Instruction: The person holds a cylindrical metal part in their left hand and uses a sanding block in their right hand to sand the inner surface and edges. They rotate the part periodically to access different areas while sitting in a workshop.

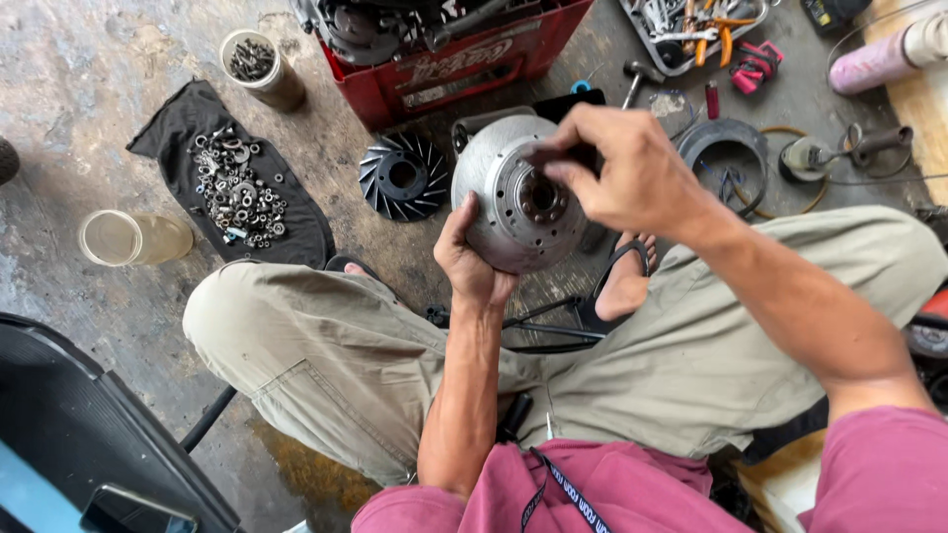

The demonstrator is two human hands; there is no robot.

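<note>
My left hand (pixel 472 259) grips a round grey metal disc with a holed hub (pixel 504 212) from below, holding it upright over my knees. My right hand (pixel 622 168) reaches across the top of the disc, fingertips pinched at its central hub; whatever small part they hold is hidden. I sit low with both legs in khaki trousers spread on the concrete floor.
A black finned fan wheel (pixel 403 178) lies left of the disc. A black cloth with several nuts and washers (pixel 237 192), a clear cup (pixel 133 238) and a tin of bolts (pixel 255 64) sit at left. A red crate (pixel 464 59), tool tray (pixel 691 30) and black ring (pixel 726 158) lie beyond.
</note>
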